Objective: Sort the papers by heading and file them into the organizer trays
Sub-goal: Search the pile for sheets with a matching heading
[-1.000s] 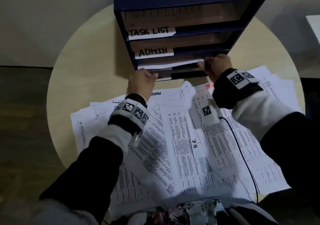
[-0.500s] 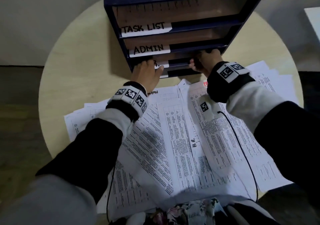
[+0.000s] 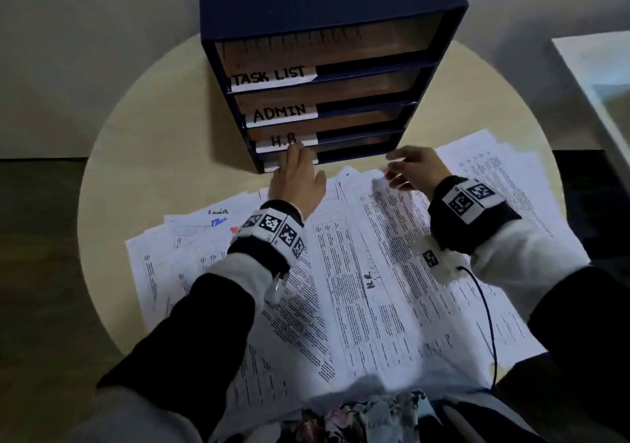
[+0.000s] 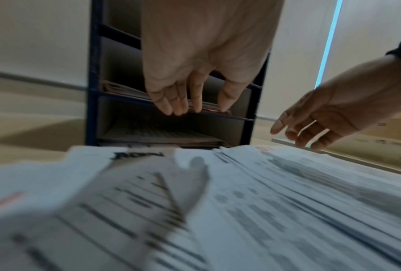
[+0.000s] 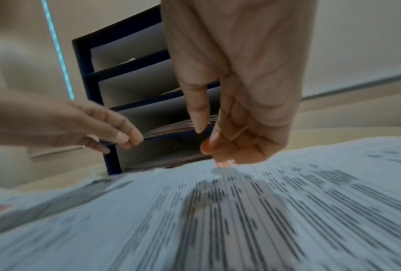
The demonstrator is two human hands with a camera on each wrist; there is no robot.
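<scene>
papers [image 3: 358, 289] under both hands | left fingers [image 4: 171, 102] at organizer [image 3: 327, 9] tray edge

Round pale table [image 3: 143, 142] w/ blue organizer [image 3: 327, 26] at back, loose papers [image 3: 375, 306] in front.

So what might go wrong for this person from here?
1. The loose papers lie fanned and overlapping right up to the organizer, so either hand could lift two sheets at once.
2. The near sheets overhang the round table toward the lap and may slide off.
3. The lowest tray's label is hidden behind the left hand, inviting misfiling.
</scene>
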